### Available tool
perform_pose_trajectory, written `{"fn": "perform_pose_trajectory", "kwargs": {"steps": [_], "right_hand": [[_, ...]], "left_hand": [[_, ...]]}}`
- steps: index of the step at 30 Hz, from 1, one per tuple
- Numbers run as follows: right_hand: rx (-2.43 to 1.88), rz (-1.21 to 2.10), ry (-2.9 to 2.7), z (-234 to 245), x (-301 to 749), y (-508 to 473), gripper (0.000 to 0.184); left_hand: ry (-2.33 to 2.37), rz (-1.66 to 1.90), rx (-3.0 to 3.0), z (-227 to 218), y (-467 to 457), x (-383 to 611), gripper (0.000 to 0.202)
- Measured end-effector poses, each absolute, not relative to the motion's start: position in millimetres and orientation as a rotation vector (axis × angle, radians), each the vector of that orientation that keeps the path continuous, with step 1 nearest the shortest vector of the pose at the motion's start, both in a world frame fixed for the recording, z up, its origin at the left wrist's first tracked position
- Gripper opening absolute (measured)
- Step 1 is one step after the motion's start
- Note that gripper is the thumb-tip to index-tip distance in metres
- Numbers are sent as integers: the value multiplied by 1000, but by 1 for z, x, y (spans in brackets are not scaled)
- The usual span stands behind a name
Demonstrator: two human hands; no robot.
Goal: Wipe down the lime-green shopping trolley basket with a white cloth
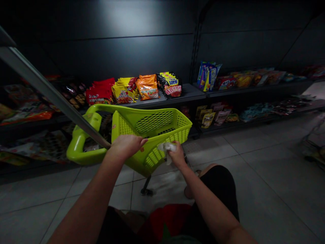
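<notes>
A lime green shopping cart (152, 127) with a mesh basket and a thick handle stands on the tiled floor in front of me. My left hand (126, 145) lies on the near rim of the basket, fingers curled over the edge. My right hand (175, 156) is closed on a crumpled white cloth (166, 147) and presses it against the basket's outer side wall. I am crouched low, with my knees in dark shorts below the arms.
Dark shelves behind the cart carry instant noodle packs (132, 88) in red, yellow, orange and black. More snack bags (209, 76) fill shelves to the right. A grey metal rail (45, 88) crosses diagonally at left. Another cart's edge (316, 145) shows at far right.
</notes>
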State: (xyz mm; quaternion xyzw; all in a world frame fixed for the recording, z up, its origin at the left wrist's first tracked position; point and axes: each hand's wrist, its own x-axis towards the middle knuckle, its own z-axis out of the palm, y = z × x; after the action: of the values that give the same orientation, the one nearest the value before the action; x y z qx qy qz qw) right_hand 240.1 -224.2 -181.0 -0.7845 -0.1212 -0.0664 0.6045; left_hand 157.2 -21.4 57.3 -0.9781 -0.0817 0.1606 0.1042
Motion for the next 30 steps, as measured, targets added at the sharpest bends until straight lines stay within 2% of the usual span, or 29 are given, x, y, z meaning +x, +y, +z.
{"fn": "perform_pose_trajectory", "kwargs": {"steps": [2,6,11,14,16,20,22,25,30], "right_hand": [[-1720,-329,-55,-172,272,-242,50],[-1670,-481,43,-159,295,-238,39],[-1739,-297,-401,-167,221,-173,29],[-1729,-177,-462,-168,215,-173,27],[-1686,-185,-313,-165,244,-199,28],[-1528,-458,223,-158,321,-257,42],[-1507,-527,308,-158,330,-259,42],[-1549,-450,160,-170,286,-216,34],[-1626,-81,-486,-196,180,-136,27]], "left_hand": [[-219,463,-2882,58,-22,156,64],[-223,447,-2891,57,-23,157,65],[-230,439,-2907,55,-22,161,62],[-224,444,-2898,54,-19,159,63],[-224,442,-2889,54,-18,156,64],[-217,420,-2905,56,-18,153,65],[-219,412,-2912,57,-20,153,65],[-222,418,-2915,57,-21,156,65],[-246,438,-2904,56,-18,157,64]]}}
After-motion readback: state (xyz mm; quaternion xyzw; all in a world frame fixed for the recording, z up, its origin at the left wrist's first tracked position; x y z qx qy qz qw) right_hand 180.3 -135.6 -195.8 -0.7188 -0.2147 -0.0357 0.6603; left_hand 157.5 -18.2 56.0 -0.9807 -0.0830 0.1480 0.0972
